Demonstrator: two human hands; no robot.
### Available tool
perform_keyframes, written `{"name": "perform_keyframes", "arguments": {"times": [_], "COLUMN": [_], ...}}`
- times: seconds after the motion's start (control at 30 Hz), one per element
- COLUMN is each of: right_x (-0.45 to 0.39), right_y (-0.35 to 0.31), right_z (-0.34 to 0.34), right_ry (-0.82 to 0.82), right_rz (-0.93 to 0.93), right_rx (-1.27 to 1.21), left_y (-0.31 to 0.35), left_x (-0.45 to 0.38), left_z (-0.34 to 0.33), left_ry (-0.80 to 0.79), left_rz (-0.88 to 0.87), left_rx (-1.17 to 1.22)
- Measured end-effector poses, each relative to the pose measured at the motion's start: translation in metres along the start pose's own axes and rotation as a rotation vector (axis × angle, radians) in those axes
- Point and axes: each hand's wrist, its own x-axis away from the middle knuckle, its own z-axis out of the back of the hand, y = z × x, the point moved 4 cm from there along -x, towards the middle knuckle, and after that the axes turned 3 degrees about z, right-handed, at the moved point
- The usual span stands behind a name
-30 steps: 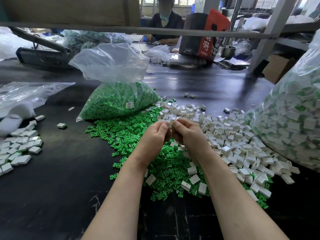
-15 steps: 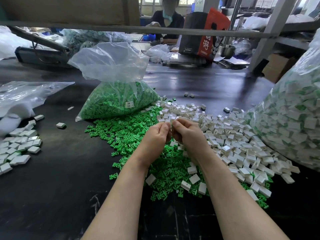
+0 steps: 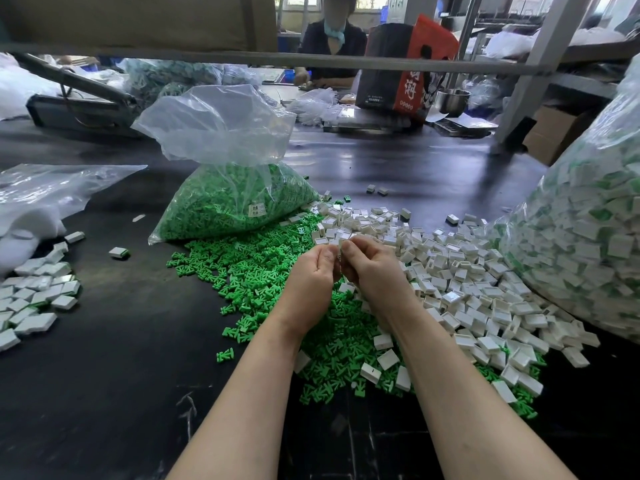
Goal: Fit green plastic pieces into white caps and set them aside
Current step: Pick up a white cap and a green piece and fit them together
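My left hand point(image 3: 311, 278) and my right hand point(image 3: 372, 271) meet fingertip to fingertip above the table's middle, pinching a small white cap point(image 3: 343, 244) between them; most of it is hidden by the fingers. Beneath the hands spreads a heap of loose green plastic pieces point(image 3: 256, 271). A heap of loose white caps point(image 3: 467, 282) lies to the right of it. Several finished white caps point(image 3: 31, 299) lie in a group at the left edge.
A clear bag of green pieces point(image 3: 235, 202) stands behind the green heap. A big bag of white caps point(image 3: 581, 244) fills the right side. Crumpled plastic point(image 3: 45, 195) lies far left. A person sits across the black table point(image 3: 104, 375), beyond a metal bar.
Both hands stay together at the same spot; the fingers have shifted only slightly on the small piece.
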Motion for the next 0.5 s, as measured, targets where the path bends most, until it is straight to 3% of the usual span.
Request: {"name": "perform_keyframes", "arguments": {"times": [0.33,0.5], "right_x": [-0.0013,-0.0008], "right_y": [-0.0002,0.0016], "right_z": [-0.0008,0.0008], "right_ry": [-0.015,-0.041], "right_rz": [0.045,-0.025], "right_rx": [0.044,-0.151], "left_y": [-0.0001,-0.0001], "left_x": [0.0013,0.0002], "left_z": [0.0001,-0.001], "left_ry": [0.012,-0.016], "left_rz": [-0.013,0.02], "left_rx": [-0.007,0.075]}}
